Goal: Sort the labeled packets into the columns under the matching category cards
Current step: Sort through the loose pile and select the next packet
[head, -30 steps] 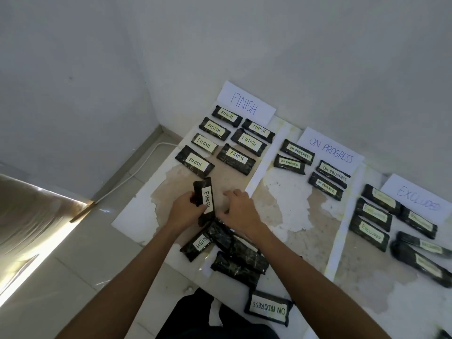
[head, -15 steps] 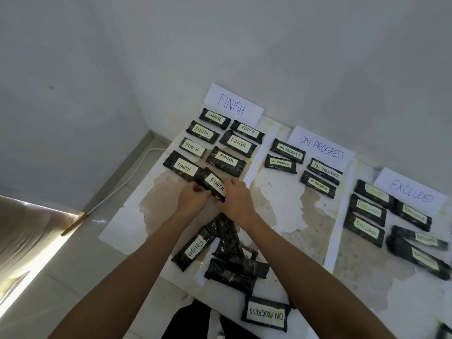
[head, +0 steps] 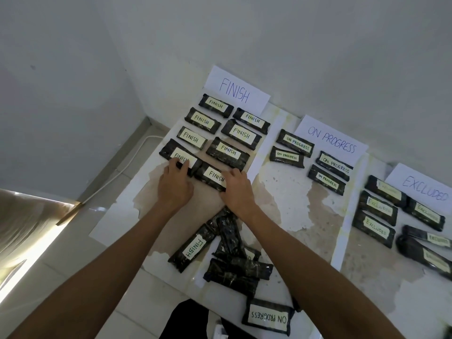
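Step in hand: setting FINISH packet point(head: 212, 176) at foot of column under FINISH card point(head: 236, 92). My right hand point(head: 236, 189) fingers spread loose on its near end; left hand point(head: 174, 183) fingers flat on neighbour packet point(head: 179, 157), gripping nothing. Next: let go, reach pile point(head: 232, 255) on bench point(head: 288, 199), read label.

white cable point(head: 127, 165) along wall base; pale floor tiles point(head: 80, 243); grey wall point(head: 269, 45) behind.
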{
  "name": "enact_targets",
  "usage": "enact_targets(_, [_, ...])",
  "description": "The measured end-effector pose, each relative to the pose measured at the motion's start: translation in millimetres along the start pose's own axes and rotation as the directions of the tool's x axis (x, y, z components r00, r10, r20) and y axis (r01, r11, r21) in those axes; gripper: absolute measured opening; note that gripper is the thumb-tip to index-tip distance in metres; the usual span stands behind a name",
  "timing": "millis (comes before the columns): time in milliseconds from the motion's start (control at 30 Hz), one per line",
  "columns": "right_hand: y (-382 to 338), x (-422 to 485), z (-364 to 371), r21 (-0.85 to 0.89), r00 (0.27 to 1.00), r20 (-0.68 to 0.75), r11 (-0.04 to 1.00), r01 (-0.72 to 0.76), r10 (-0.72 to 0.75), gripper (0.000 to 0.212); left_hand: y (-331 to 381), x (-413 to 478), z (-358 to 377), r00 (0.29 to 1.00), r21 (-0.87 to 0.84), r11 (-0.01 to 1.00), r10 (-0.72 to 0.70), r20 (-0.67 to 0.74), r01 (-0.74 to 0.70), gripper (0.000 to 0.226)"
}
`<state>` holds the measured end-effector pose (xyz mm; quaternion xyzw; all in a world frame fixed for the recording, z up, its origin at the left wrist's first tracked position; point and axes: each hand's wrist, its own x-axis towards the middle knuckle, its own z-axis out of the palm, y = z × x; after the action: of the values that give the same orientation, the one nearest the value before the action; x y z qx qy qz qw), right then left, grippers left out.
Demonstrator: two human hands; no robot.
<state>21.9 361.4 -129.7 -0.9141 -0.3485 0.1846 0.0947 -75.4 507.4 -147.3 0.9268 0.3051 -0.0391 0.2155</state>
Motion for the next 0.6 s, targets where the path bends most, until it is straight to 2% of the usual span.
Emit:
enact_targets(400, [4,-4,-3,0.07,1.0,-0.001,0.997,-0.022,0.022,0.056,-6,17,1,0.999,0.111,0.993,0.035,-0.041,-0.03,0.052])
enact_targets(600, [9,-14,-8,0.102,0.999,-0.035,0.994,0.036,-0.032,0.056,-2,11,-4,0.998,0.068,0.998,0.017,-0.063,-0.013,0.057])
